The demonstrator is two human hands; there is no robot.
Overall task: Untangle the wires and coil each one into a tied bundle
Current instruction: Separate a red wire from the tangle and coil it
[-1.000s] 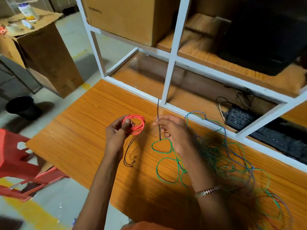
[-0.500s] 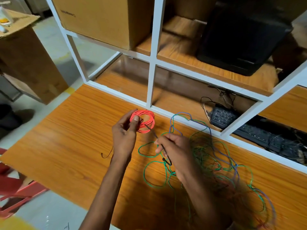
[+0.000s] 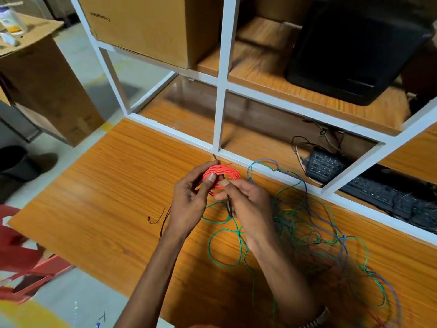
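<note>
COIL: red coil (image 3: 221, 177) at frame centre, above the table (image 3: 113, 185) | LEFT: left hand (image 3: 189, 204) pinches its rim | RIGHT: right hand (image 3: 246, 204) pinches black tie (image 3: 229, 207) across it | HANDLING: light, springy; grip where turns bunch | PENDING: tangle (image 3: 307, 223), lower right.

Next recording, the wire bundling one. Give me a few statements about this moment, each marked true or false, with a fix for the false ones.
1. The left hand holds the red coil up off the desk. True.
2. The right hand pinches a thin dark tie against the coil. True.
3. The green and blue wires are already coiled and tied. False: they lie loose and tangled on the desk, right of the hands.
4. A keyboard lies on the lower shelf. True.
5. The cardboard box sits on the desk beside the coil. False: it sits on the upper shelf.
</note>
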